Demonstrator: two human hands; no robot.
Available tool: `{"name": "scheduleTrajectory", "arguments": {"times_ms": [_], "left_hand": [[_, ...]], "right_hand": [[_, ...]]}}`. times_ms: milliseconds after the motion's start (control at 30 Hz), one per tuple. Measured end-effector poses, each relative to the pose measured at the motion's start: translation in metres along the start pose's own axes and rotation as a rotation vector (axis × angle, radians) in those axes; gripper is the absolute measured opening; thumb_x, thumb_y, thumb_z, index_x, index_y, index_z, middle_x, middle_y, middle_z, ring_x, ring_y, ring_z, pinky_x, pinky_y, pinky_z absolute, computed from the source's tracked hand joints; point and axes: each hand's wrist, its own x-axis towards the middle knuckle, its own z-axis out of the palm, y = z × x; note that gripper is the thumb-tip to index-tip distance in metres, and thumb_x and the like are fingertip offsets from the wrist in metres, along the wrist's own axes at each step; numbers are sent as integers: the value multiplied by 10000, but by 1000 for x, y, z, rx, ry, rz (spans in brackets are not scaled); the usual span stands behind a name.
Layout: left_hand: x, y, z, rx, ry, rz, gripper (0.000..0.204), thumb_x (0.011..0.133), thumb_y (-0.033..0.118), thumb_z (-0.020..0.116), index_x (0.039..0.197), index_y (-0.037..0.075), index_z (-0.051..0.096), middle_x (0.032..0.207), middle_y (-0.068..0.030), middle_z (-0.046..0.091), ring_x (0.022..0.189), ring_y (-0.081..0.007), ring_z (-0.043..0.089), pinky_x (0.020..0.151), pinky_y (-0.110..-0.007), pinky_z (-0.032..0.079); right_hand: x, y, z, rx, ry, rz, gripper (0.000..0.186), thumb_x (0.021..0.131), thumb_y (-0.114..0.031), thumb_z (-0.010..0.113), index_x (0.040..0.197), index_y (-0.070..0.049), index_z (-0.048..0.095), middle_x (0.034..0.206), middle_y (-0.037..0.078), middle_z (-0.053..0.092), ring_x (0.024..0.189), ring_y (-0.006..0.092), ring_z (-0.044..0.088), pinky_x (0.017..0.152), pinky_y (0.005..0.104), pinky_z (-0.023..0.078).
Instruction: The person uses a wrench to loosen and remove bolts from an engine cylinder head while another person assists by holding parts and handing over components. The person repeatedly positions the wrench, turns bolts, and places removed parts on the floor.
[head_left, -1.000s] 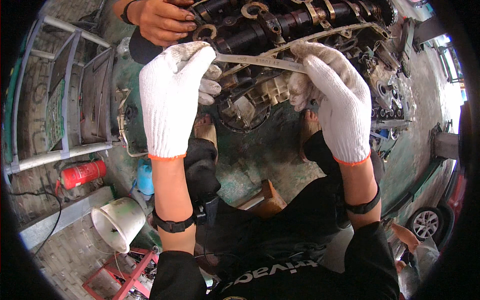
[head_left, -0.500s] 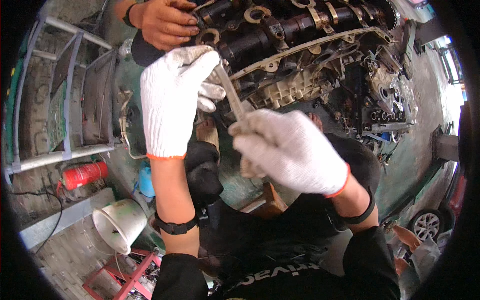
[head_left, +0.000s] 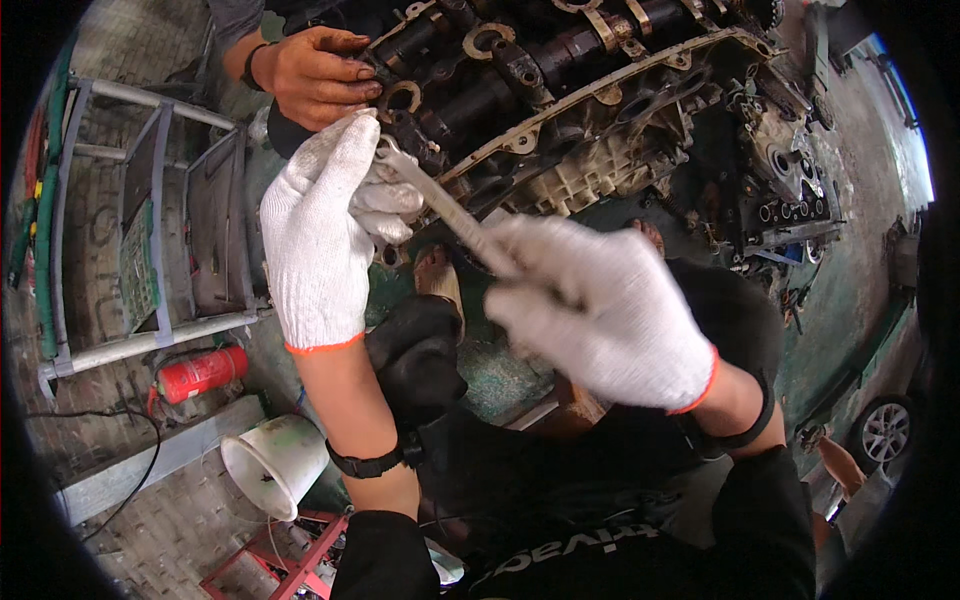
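My left hand (head_left: 322, 225), in a white knit glove with an orange cuff, is closed around the head end of a metal wrench (head_left: 448, 208). Its fingertips are beside the near left corner of a dirty engine cylinder head (head_left: 575, 175). My right hand (head_left: 615, 315), gloved the same way and slightly blurred, grips the wrench's other end. The wrench slants between both hands, down to the right. What its head sits on is partly hidden by my left fingers. Another person's bare, oil-stained hand (head_left: 318, 80) rests at the engine's left end, just beyond my left hand.
Left on the floor are a metal step frame (head_left: 150, 355), a red fire extinguisher (head_left: 203, 374), a white bucket (head_left: 285, 460) and a red metal stand (head_left: 290, 570). More engine parts (head_left: 790, 200) lie on the right. A wheel (head_left: 885, 430) stands at far right.
The view has shifted a little. The wrench now lies at a flatter slant, and my right hand has swung right. My left hand stays at the wrench's head end.
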Motion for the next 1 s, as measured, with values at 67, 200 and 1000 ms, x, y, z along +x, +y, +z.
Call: {"name": "scheduleTrajectory", "arguments": {"times_ms": [67,200,1000], "left_hand": [[1,0,2,-13,-31,19,298,977,173,684,1206,-17,659,922,-101,723,648,-180,716,464,-243,476],[-5,-2,13,109,8,22,282,976,177,691,1196,1,667,864,-63,715,634,-137,694,468,-231,457],[-4,-7,10,245,-53,74,270,943,158,710,1130,-36,696,828,-108,737,621,-158,708,498,-243,507]], "right_hand": [[1,-1,-15,244,73,71,327,946,-47,641,1249,74,621,712,17,646,564,65,560,523,229,441],[12,2,-27,343,264,104,247,997,-61,597,1183,93,651,730,31,642,608,66,568,558,222,437],[20,-4,-42,-29,114,149,250,975,-155,622,996,84,691,632,86,687,530,102,631,508,244,493]]}}
